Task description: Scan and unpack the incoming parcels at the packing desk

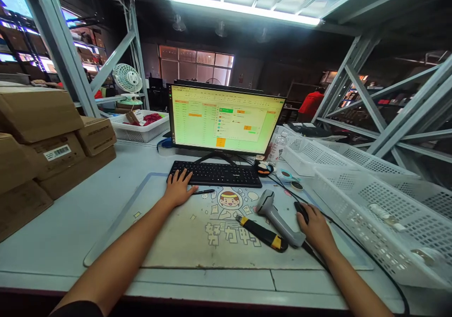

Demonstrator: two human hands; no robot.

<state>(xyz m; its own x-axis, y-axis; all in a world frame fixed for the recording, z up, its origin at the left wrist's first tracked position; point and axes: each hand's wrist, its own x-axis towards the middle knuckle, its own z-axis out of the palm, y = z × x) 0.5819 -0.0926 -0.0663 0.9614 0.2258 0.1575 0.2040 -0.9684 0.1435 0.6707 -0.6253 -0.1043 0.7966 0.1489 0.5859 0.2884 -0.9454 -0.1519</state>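
My left hand [178, 188] lies flat at the left end of the black keyboard [217, 173], fingers spread on the keys. My right hand [315, 228] is curled over a black mouse [301, 210] on the desk mat [219, 232]. A grey handheld barcode scanner [277, 218] lies just left of my right hand, and a yellow-and-black utility knife [263, 233] lies beside it. A black pen [204, 192] rests near my left hand. The monitor [225, 119] shows a green spreadsheet with a dialog window.
Cardboard boxes [45, 142] are stacked at the left. White plastic baskets [370, 190] line the right side, another basket [139, 127] and a small fan [127, 79] stand behind. A water bottle [276, 147] and tape rolls [286, 174] sit right of the keyboard. Metal rack posts flank the desk.
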